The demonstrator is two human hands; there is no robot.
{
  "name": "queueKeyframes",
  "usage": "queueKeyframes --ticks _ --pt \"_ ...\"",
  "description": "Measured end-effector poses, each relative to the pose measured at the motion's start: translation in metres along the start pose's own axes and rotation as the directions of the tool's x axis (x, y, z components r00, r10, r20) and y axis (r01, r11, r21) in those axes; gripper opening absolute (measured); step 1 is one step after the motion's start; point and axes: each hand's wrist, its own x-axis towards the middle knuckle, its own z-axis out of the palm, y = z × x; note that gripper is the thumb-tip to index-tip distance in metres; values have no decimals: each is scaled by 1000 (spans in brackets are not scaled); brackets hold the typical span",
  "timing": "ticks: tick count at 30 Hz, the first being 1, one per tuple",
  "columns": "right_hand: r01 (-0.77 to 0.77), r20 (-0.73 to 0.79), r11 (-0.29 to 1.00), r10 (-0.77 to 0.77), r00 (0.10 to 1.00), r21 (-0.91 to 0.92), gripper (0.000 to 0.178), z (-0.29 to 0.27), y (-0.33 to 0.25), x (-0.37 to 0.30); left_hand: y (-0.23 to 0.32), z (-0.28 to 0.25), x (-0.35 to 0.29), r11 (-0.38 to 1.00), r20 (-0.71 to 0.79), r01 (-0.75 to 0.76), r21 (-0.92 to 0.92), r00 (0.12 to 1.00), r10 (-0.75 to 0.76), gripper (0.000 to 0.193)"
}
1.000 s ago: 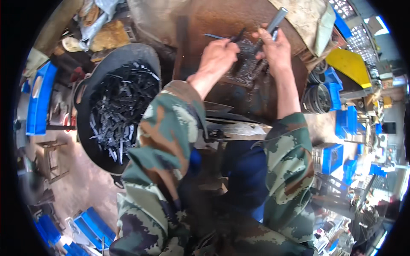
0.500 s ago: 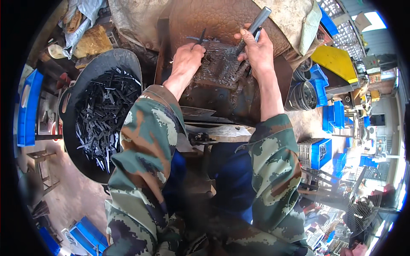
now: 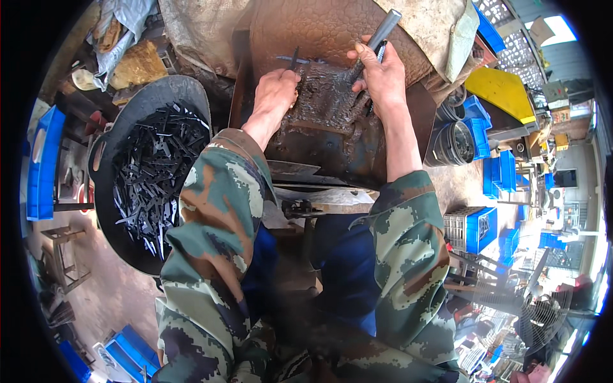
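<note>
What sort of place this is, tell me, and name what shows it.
Probably a small metalworking workshop: a large black oval basin heaped with thin, dark, metal-looking strips, a grimy brown work surface and rectangular blue plastic crates suggest it.

A workshop: a black oval tub (image 3: pixel 140 105) holds dark narrow pieces (image 3: pixel 153 172). Right of it: a grimy brown worktop (image 3: pixel 313 145), blue rectangular crates (image 3: pixel 480 230).
</note>
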Motion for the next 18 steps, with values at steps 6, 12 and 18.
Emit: queueKeyframes --ticks 6,12,18 --pt "-1 -5 1000 1 1000 3 33 -1 -1 1 -2 2 2 999 3 -36 19 999 36 34" --pt "-10 -11 1000 10 1000 -15 34 -2 -2 0 -2 2 2 999 3 -31 17 1000 31 33" --pt "-19 -9 1000 19 1000 -13 36 0 -5 -2 -10 2 5 997 -33 -64 50 997 66 34"
